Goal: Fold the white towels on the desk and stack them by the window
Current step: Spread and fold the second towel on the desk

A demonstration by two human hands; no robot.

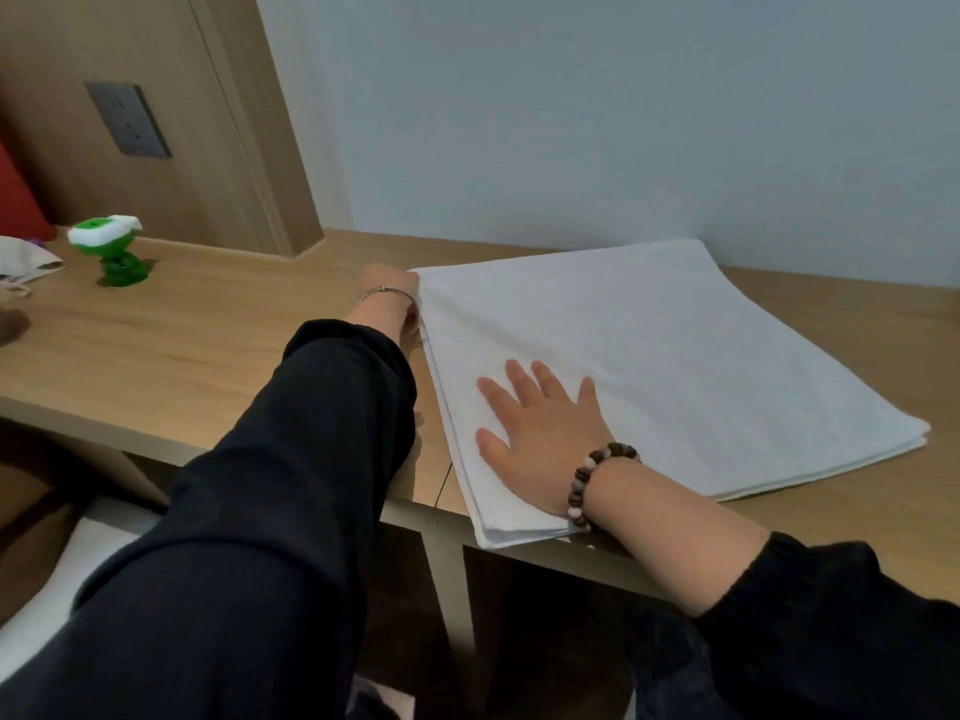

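Observation:
A white towel [675, 356], folded into several flat layers, lies on the wooden desk [182, 335] against the pale wall. My right hand [540, 433] lies flat on its near left part, fingers spread, pressing it down. My left hand [395, 298] is at the towel's far left corner; its fingers are hidden by the wrist and the towel's edge, so I cannot tell whether they hold the cloth. The towel's near corner overhangs the desk's front edge slightly.
A green and white toy figure [111, 252] stands at the desk's far left, beside a crumpled white cloth [26, 265]. A dark wall socket [127, 119] sits on the wooden panel behind. A red object [18, 200] shows at the left edge.

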